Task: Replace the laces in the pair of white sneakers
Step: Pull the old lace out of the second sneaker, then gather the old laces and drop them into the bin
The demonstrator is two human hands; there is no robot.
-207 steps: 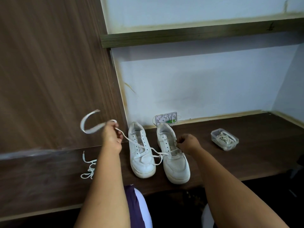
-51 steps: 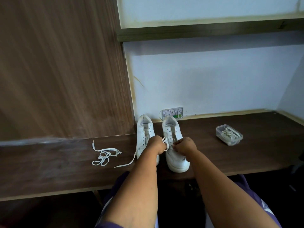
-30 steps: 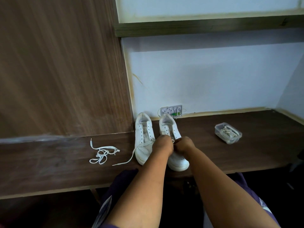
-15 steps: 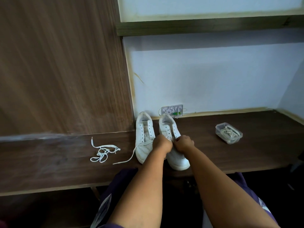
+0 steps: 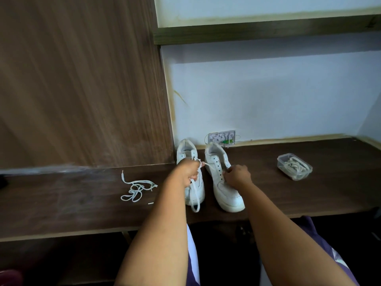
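My left hand [image 5: 188,173] is curled round a flat white shoelace [image 5: 195,195], which runs taut from the fist to the eyelets of the right-side white leather sneaker [image 5: 223,178] and hangs in a loop below the fist over the left-side white sneaker [image 5: 190,162]. My right hand [image 5: 237,175] rests on the right-side sneaker's eyelet row, fingers bent against it; whether they pinch lace I cannot tell. Both sneakers stand side by side, toes towards me, on the dark wooden bench [image 5: 309,195]. To the left lies a loose tangled white lace [image 5: 137,188]. Well to the right sits a clear plastic tub [image 5: 294,166] with coiled laces.
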